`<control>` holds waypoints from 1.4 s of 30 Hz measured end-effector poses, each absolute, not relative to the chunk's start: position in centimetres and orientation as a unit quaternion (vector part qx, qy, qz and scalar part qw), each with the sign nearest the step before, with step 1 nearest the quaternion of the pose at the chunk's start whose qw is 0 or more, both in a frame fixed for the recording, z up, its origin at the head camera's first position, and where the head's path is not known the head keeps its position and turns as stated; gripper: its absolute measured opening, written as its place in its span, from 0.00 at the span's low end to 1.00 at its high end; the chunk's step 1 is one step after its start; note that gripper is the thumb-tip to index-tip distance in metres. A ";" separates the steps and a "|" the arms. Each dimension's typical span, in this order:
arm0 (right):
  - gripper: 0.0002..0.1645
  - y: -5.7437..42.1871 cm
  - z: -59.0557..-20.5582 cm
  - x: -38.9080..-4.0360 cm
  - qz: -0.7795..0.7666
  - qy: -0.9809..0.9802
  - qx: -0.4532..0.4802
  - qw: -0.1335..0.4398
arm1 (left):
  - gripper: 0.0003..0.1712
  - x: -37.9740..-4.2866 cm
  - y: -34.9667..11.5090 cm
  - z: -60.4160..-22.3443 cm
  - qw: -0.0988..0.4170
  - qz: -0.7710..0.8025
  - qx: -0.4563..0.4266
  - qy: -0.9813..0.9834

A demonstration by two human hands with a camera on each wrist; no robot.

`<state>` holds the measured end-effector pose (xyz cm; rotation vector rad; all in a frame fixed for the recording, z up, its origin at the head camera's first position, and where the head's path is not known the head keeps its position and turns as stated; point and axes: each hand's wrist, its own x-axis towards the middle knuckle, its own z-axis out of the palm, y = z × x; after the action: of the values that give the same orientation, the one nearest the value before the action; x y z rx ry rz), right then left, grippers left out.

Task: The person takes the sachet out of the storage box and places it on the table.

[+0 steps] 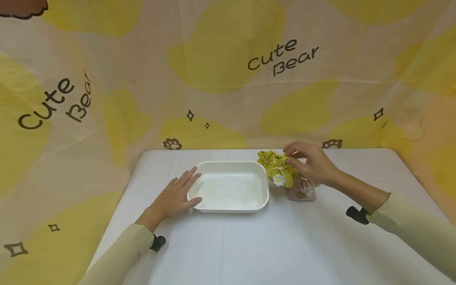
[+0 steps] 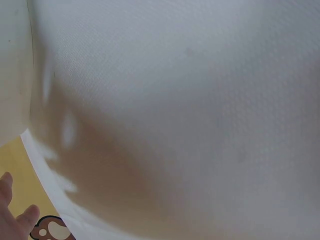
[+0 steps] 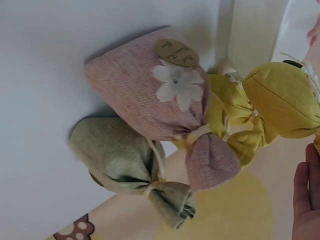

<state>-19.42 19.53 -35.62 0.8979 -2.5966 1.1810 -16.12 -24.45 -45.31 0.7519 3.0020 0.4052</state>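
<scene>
A white rectangular tray (image 1: 228, 209) lies on the table. My left hand (image 1: 174, 198) rests at its left rim with the fingers spread and nearly straight; the left wrist view catches only fingertips (image 2: 29, 218) beside the tray (image 2: 15, 75). My right hand (image 1: 313, 160) pinches the gathered top of a yellow drawstring pouch (image 1: 283, 174), which has a white flower, at the tray's right side. Behind it shows another yellow pouch (image 1: 265, 157). Nearest below the right hand is a pink pouch (image 1: 295, 194) with a white flower and a round tag (image 3: 176, 53).
A grey-green pouch (image 3: 117, 152) lies beside the pink one in the right wrist view, hidden in the head view. The white-covered table (image 1: 249, 249) meets a yellow-patterned cloth backdrop (image 1: 221, 79) at its back and sides.
</scene>
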 end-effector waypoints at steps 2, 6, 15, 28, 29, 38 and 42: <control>0.09 19.8 -35.8 -19.3 0.391 -0.869 0.294 0.074 | 0.46 -16.1 -24.5 -45.3 0.008 0.128 0.241 0.962; 0.10 20.0 -36.7 -19.0 0.398 -0.869 0.287 0.063 | 0.46 -16.1 -24.6 -45.4 0.008 0.127 0.240 0.963; 0.09 20.1 -38.0 -18.5 0.408 -0.871 0.272 0.041 | 0.46 -16.0 -24.7 -45.5 0.014 0.127 0.234 0.964; 0.10 20.2 -39.4 -18.5 0.386 -0.878 0.282 0.030 | 0.46 -16.0 -24.7 -45.6 0.012 0.128 0.238 0.963; 0.10 20.2 -39.5 -18.5 0.385 -0.878 0.284 0.030 | 0.45 -16.0 -24.6 -45.6 0.011 0.129 0.237 0.963; 0.10 20.5 -39.2 -18.7 0.391 -0.871 0.293 0.039 | 0.46 -16.0 -24.6 -45.7 0.006 0.123 0.239 0.963; 0.11 20.8 -38.3 -18.8 0.362 -0.884 0.290 0.063 | 0.46 -15.9 -24.6 -45.4 0.010 0.124 0.240 0.963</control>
<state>-18.77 20.77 -38.27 0.8777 -2.6699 1.0929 -15.91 -24.60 -45.42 0.7481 3.0065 0.3865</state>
